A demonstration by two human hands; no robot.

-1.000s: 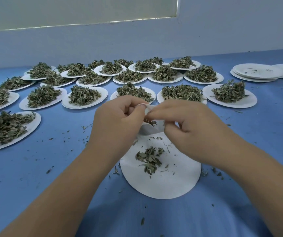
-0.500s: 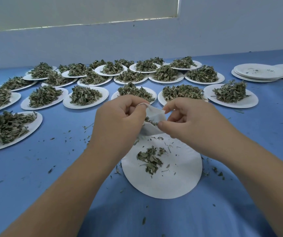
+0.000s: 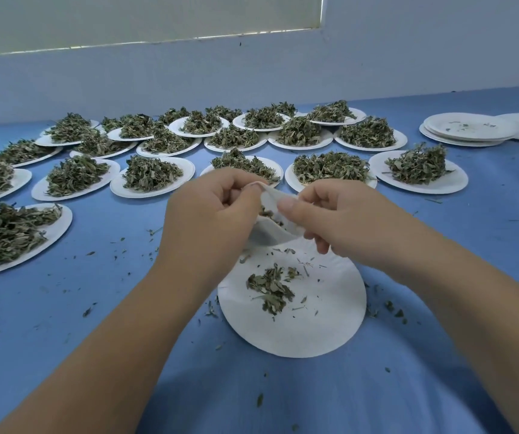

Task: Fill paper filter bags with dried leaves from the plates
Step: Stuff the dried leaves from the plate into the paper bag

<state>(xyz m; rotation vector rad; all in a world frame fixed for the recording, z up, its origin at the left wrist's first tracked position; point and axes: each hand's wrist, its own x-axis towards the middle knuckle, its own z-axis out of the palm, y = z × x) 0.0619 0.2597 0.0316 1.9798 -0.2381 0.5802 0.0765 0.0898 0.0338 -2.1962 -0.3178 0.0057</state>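
A white paper filter bag (image 3: 273, 234) hangs between my two hands above a white paper plate (image 3: 314, 330). My left hand (image 3: 211, 214) pinches the bag's left top edge. My right hand (image 3: 336, 220) pinches its right edge with thumb and fingers. The bag's mouth is pulled apart and dried leaves show inside it. A small clump of dried leaves (image 3: 272, 288) lies on the plate under the bag, with crumbs around it.
Several white plates heaped with dried leaves (image 3: 151, 173) fill the blue table's (image 3: 64, 339) far half, from the left edge (image 3: 7, 233) to the right (image 3: 418, 166). A stack of used plates (image 3: 468, 128) sits far right. Leaf crumbs are scattered on the cloth. A pale wall rises behind.
My right hand has drawn back to the right from the bag's mouth and now pinches its edge, so the bag's opening and the leaves inside show.
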